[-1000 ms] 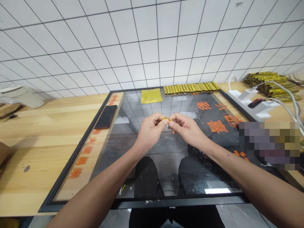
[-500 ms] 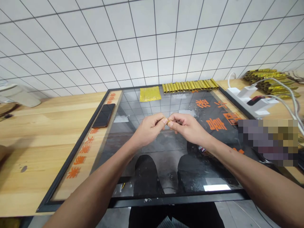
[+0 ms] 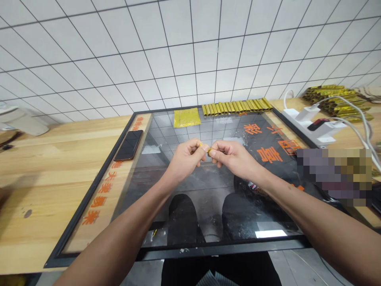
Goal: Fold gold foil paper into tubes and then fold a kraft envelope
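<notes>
Above the middle of the glass panel, my two hands meet at the fingertips. A small roll of gold foil shows between them, mostly covered by fingers. My left hand pinches its left end between thumb and forefinger. My right hand grips the right end in the same way, its other fingers curled under. Beyond my hands lie a flat gold foil sheet and, to its right, a row of several gold foil tubes along the panel's far edge.
A dark phone lies on the panel's left side. At right, a white power strip carries plugs and cables, with a heap of gold tubes behind it. A tiled wall closes off the back. Wooden tabletop extends left.
My left fingers have shifted slightly, and a bit of gold now shows above the left forefinger. Both hands stay together over the panel; the whole view has drifted slightly.
</notes>
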Action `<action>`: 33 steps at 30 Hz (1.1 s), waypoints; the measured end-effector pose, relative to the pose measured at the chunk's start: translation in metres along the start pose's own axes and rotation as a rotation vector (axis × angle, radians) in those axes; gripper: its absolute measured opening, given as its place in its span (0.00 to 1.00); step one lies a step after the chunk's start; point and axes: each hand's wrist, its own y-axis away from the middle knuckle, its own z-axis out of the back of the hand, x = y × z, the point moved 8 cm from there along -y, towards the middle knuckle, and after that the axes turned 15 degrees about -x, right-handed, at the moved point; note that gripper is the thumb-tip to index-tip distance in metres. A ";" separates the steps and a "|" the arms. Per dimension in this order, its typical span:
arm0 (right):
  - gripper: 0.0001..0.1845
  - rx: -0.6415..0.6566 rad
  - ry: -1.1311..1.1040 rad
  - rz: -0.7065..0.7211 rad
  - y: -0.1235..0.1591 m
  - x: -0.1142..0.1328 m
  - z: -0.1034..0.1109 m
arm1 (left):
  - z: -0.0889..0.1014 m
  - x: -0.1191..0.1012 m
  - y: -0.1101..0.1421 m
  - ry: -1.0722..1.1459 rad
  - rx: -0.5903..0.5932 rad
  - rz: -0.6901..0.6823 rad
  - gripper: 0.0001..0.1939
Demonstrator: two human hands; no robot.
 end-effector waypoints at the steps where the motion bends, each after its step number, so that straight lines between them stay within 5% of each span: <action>1: 0.20 0.008 -0.009 -0.013 0.000 0.000 -0.001 | 0.000 0.000 0.000 0.005 0.006 -0.001 0.18; 21: 0.27 -0.027 -0.240 -0.198 -0.007 -0.013 0.011 | 0.015 0.014 -0.008 0.231 -0.139 0.197 0.23; 33: 0.24 0.010 -0.113 -0.122 0.000 -0.002 0.005 | 0.002 0.014 0.002 0.243 -0.114 0.239 0.20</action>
